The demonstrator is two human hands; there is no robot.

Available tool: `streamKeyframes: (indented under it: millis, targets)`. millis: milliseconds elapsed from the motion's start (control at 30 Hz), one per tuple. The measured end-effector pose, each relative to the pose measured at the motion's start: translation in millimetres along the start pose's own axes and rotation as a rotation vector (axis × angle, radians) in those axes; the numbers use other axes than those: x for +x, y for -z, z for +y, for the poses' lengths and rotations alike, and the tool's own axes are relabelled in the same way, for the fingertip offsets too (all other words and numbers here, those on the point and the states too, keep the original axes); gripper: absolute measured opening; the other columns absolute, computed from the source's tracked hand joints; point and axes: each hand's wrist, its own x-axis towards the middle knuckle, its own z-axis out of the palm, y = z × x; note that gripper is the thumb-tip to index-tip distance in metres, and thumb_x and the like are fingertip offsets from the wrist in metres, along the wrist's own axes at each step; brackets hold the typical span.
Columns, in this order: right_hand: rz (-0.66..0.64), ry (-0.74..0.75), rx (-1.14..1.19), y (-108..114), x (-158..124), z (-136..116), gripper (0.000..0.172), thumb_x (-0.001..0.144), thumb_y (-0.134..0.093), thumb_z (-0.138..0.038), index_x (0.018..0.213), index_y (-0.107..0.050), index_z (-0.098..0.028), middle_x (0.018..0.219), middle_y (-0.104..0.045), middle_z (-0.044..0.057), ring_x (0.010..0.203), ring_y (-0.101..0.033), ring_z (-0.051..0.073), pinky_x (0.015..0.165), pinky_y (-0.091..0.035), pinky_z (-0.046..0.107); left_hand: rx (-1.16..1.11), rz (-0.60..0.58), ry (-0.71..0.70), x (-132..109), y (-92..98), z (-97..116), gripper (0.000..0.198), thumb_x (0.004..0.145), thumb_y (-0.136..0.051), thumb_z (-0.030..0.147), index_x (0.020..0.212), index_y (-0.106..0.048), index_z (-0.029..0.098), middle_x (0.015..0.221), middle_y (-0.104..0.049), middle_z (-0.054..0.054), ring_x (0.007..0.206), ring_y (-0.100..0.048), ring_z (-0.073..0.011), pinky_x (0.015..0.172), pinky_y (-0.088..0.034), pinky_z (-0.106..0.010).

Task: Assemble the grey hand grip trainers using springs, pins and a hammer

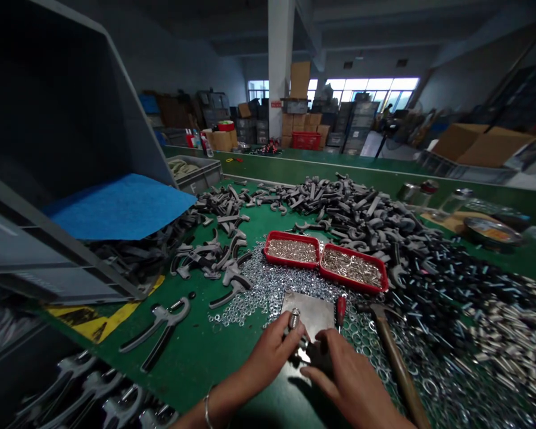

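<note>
My left hand [274,345] is closed around a small metal piece with a ribbed, spring-like end [295,319] that sticks up between thumb and fingers. Close beside it, my right hand [352,378] curls its fingers and thumb about a dark part [320,356], largely hidden and partly blurred. Whether the two pieces are joined I cannot tell. Both hands are over the near edge of a flat metal plate [312,307]. A red-handled screwdriver [340,307] lies by the plate's right side, and a hammer with a wooden handle [395,360] lies right of my right hand.
Two red trays [354,268] of small metal pins stand beyond the plate, amid loose nuts and washers [268,283]. Grey clamp-like handles [366,208] are heaped behind. Black parts [446,286] and metal sleeves [513,333] lie right. A tipped grey crate [129,262] stands left, near an assembled plier-like tool [163,325].
</note>
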Motion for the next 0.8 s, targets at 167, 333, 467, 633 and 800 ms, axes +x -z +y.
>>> streamKeyframes:
  millis: [167, 333, 467, 633, 800]
  targets:
    - [-0.322, -0.128, 0.511, -19.1, -3.6, -8.0, 0.061, 0.096, -0.022, -0.068, 0.078, -0.056, -0.02, 0.058, -0.059, 0.001, 0.043, -0.05, 0.012, 0.046, -0.039, 0.023, -0.009, -0.02, -0.108, -5.7, 7.3, 4.7, 0.031, 0.1, -0.042, 0.044, 0.093, -0.058, 0.018, 0.087, -0.065, -0.003, 0.081, -0.059, -0.0169, 0.077, -0.044, -0.029]
    - [-0.352, -0.131, 0.289, -15.8, -3.1, -11.8, 0.056, 0.094, -0.031, -0.069, 0.091, -0.058, -0.02, 0.073, -0.068, 0.006, 0.053, -0.058, 0.015, 0.05, -0.041, 0.026, 0.074, -0.014, -0.045, -6.8, 13.2, 2.4, 0.032, 0.098, -0.045, 0.046, 0.089, -0.059, 0.019, 0.085, -0.064, -0.003, 0.079, -0.058, -0.0177, 0.076, -0.043, -0.029]
    - [-0.156, -0.01, -0.036, -10.7, -0.2, -7.0, 0.03, 0.098, -0.044, -0.05, 0.089, -0.054, -0.022, 0.085, -0.067, 0.006, 0.077, -0.062, 0.02, 0.069, -0.045, 0.03, -0.044, 0.045, 0.039, -4.4, 8.2, 0.5, 0.031, 0.097, -0.046, 0.046, 0.088, -0.057, 0.018, 0.083, -0.062, -0.002, 0.079, -0.057, -0.0175, 0.075, -0.043, -0.028]
    - [0.005, 0.141, -0.055, -17.0, 5.2, 1.4, 0.032, 0.095, -0.047, -0.052, 0.094, -0.058, -0.022, 0.088, -0.064, 0.007, 0.078, -0.06, 0.021, 0.071, -0.046, 0.033, -0.098, 0.104, 0.101, -0.4, -1.2, 6.1, 0.026, 0.095, -0.05, 0.043, 0.086, -0.055, 0.019, 0.082, -0.059, -0.001, 0.079, -0.055, -0.0169, 0.073, -0.042, -0.027]
    - [-0.274, -0.212, 0.462, -26.6, 7.3, -2.2, 0.056, 0.095, -0.022, -0.068, 0.079, -0.051, -0.023, 0.058, -0.047, -0.004, 0.044, -0.043, 0.013, 0.047, -0.043, 0.026, 0.032, 0.079, 0.03, -1.7, -1.2, 6.8, 0.024, 0.094, -0.051, 0.04, 0.085, -0.054, 0.019, 0.078, -0.057, -0.001, 0.074, -0.052, -0.0156, 0.07, -0.04, -0.027]
